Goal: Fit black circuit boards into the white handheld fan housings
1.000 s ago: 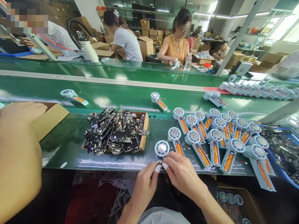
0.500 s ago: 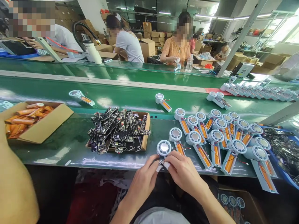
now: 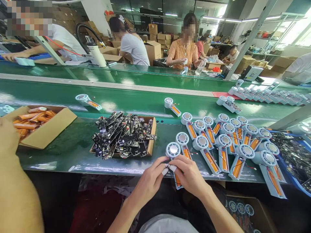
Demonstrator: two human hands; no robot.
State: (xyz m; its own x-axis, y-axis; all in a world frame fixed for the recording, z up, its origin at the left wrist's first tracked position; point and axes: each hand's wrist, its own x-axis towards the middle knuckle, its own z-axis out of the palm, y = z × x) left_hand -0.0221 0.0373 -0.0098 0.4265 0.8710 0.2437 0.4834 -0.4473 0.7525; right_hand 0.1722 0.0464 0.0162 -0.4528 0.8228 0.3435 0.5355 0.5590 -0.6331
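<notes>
A light blue handheld fan lies at the table's front edge, its round head away from me. Its open handle, with an orange battery inside, points toward me and past the edge. Over the neck of the fan, my left hand and my right hand meet with white-covered fingertips pinched together. Whatever small piece is between them is mostly hidden by the fingers. Close by on the right lie several similar fans with orange batteries and thin wires.
Black circuit boards are heaped in a cardboard box. Left of it, a box holds orange batteries, with another person's arm reaching there. A green conveyor belt carries fans. More boards lie far right; co-workers sit opposite.
My hands have shifted slightly and more of the fan's handle shows beneath them. Fans on the belt have moved slightly right. The neighbour's hand has come into view at the battery box.
</notes>
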